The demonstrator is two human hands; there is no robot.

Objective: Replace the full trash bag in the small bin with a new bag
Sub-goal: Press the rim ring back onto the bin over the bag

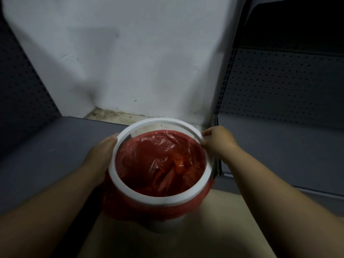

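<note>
From the head camera I see a white ring (pixel 130 190) tilted over the small bin (pixel 163 223), which stands on the floor by the wall (pixel 130 53). A red bag (pixel 160 164) lines the bin, folded over its rim. My right hand (pixel 217 142) pinches the ring's far-right edge; my left hand (pixel 104 146) grips its left side.

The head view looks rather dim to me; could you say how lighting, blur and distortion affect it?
Head view: dim, the wall brightest; soft motion blur on both hands and the white ring; wide-angle bending at the edges; faint sheen on the red bag.
</note>
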